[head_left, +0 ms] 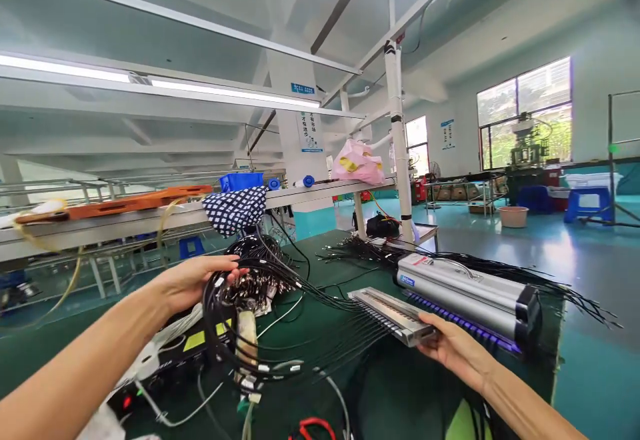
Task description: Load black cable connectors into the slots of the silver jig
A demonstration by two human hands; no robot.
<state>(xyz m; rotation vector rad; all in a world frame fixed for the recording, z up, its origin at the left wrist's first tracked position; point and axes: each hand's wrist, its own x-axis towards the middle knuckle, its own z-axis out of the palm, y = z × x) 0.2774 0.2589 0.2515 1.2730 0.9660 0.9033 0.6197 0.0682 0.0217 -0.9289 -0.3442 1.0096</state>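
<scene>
My left hand point(210, 277) is closed around a bundle of thin black cables point(280, 273), raised above the left part of the green table. The cables run to the right into a flat metal fixture point(390, 313), where they lie side by side along its edge. At the fixture's near right end my right hand point(445, 343) grips it between thumb and fingers, holding it tilted. Just beyond stands a silver lamp housing point(460, 293) with a carrying handle and a violet glow beneath. A looped part of the cables with small white tags hangs below my left hand.
More black cables point(570, 287) lie behind the lamp housing and overhang the table's right edge. A heap of dark cable ends point(260, 287) sits behind my left hand. A black box with a red light point(127, 401) and red-handled tool point(315, 427) are nearby. A white post point(397, 147) stands behind.
</scene>
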